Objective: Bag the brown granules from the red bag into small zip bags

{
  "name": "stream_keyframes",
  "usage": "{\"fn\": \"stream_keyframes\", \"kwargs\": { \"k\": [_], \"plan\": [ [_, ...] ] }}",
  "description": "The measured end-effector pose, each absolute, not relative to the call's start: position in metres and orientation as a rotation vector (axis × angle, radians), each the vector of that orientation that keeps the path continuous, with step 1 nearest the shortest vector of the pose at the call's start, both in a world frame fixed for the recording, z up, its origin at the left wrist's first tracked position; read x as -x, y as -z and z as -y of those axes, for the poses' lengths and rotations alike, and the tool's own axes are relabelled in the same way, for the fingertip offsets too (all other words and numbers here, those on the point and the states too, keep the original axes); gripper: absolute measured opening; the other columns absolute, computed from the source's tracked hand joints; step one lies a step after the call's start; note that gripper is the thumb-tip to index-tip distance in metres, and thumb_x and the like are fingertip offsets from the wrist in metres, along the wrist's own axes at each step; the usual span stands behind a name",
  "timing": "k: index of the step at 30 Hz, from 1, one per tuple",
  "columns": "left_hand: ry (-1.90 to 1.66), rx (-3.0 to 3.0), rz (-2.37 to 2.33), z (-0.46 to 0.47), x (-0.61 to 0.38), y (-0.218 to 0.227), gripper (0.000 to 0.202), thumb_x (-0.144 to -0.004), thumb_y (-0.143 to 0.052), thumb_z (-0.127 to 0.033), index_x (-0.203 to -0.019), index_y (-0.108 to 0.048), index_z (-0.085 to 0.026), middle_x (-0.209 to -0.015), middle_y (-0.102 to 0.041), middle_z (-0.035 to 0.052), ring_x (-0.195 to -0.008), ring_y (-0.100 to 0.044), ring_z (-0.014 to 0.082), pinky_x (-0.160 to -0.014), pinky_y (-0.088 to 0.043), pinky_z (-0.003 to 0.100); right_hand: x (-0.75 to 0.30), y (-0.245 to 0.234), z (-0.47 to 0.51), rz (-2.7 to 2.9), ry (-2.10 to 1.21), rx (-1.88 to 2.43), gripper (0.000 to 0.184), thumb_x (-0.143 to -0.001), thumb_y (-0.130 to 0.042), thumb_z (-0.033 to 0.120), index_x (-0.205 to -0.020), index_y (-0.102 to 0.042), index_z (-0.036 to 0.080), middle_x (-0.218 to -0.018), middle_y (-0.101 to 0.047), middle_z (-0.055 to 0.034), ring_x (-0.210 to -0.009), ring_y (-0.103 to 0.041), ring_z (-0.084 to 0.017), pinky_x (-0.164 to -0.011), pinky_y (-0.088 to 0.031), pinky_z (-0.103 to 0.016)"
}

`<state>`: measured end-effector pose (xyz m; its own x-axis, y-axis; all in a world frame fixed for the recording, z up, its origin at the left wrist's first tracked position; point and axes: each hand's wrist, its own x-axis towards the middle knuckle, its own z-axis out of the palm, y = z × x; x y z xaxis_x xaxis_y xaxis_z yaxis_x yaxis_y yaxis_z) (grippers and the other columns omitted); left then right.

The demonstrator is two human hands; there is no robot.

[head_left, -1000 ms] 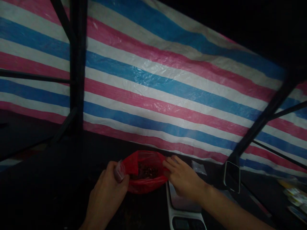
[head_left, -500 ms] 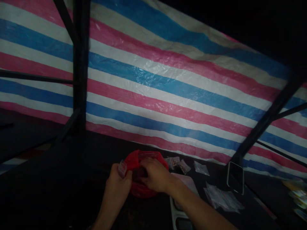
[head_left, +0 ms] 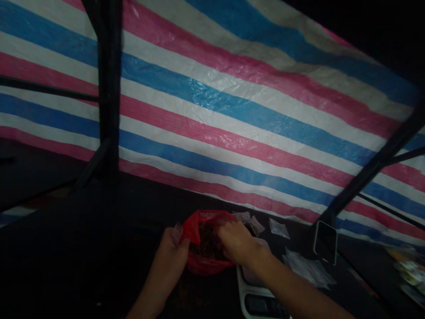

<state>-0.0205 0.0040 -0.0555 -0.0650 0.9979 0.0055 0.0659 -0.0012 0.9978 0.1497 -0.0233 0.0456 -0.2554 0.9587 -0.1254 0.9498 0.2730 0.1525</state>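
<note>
A red plastic bag [head_left: 209, 267] stands with its mouth spread, showing dark brown, crumbly contents [head_left: 208, 241] inside. Its left rim is pinched by my left hand [head_left: 172, 252], which also has a small clear plastic bag [head_left: 178, 230] between thumb and fingers. My right hand [head_left: 237, 241] reaches over the right side of the mouth, fingers curled inward at the rim. What lies between those fingertips is blurred and hidden. Under my right forearm sits a white digital scale [head_left: 244, 288], partly covered, its dark display [head_left: 257, 305] facing me.
Small filled clear bags [head_left: 255, 225] lie behind the scale, beside a flat clear bag [head_left: 279, 228]. Several clear bags [head_left: 308, 268] are piled to the right. A phone [head_left: 325, 243] leans against a dark metal post [head_left: 352, 186]. Striped plastic sheeting [head_left: 232, 128] hangs behind the dark table.
My right hand has drawn up and right from the bag's middle to its right rim. The mouth is wider and its brown contents now show. My left hand keeps its hold.
</note>
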Motion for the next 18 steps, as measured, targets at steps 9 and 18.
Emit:
{"fn": "stream_keyframes", "kwargs": {
  "k": [9, 18],
  "plan": [
    [-1.231, -0.993, -1.048, 0.004, 0.021, 0.050, 0.024, -0.080, -0.058, -0.033, -0.102, -0.062, -0.023, -0.085, -0.076, 0.0009, -0.073, -0.076, 0.0226, -0.060, -0.060, 0.033, -0.139, -0.032, 0.013, -2.544, 0.148, -1.875, 0.030, -0.079, -0.071, 0.011, -0.106, -0.081, 0.020, -0.123, -0.079, -0.0114, -0.120, -0.070, -0.028, -0.106, -0.048, -0.038],
    [-1.435, -1.253, -1.316, -0.010, 0.034, 0.044, 0.035, -0.073, -0.071, -0.048, -0.092, -0.052, -0.025, -0.084, -0.066, -0.0001, -0.082, -0.071, 0.0256, -0.078, -0.061, 0.044, -0.161, -0.002, 0.014, -2.625, 0.780, -2.248, 0.027, -0.080, -0.075, 0.010, -0.105, -0.080, 0.022, -0.108, -0.084, -0.0031, -0.102, -0.077, -0.022, -0.091, -0.057, -0.030]
  ]
}}
